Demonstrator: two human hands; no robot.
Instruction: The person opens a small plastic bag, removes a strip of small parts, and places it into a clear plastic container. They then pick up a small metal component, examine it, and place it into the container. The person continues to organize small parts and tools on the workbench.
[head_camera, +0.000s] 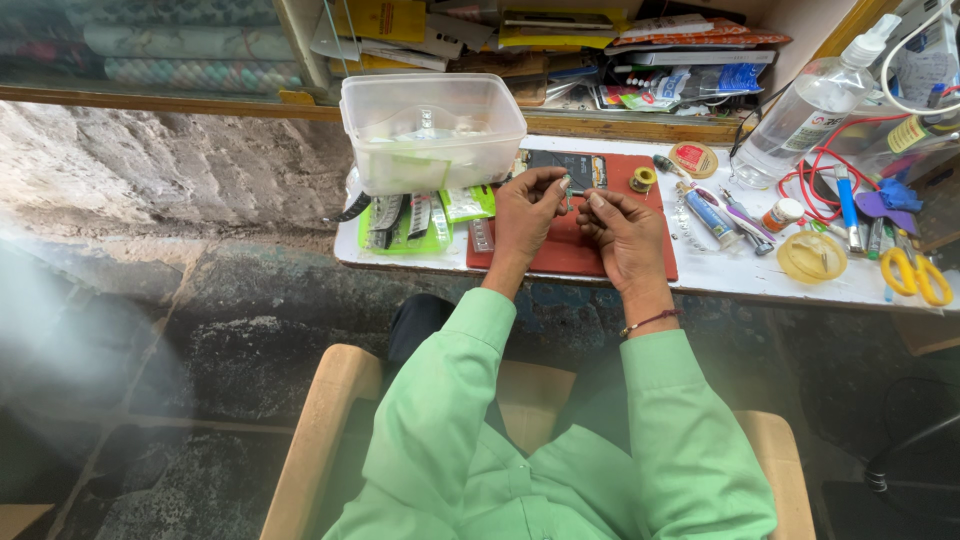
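While both hands are raised over a red mat (560, 250) on the white bench (740, 275), a small metal part (568, 188) is pinched between them. The left hand (527, 215) has its fingers closed on the part; the right hand (625, 230) meets it with closed fingertips. A dark phone (570, 165) is seen just beyond, beside a clear tub (430, 130). Yellow scissors (915, 275) lie far right.

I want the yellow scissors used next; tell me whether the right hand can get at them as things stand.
Probably yes. The yellow scissors lie uncovered at the bench's right end, nothing on top. But the right hand is pinching a small part with the left hand, so it must let go first.
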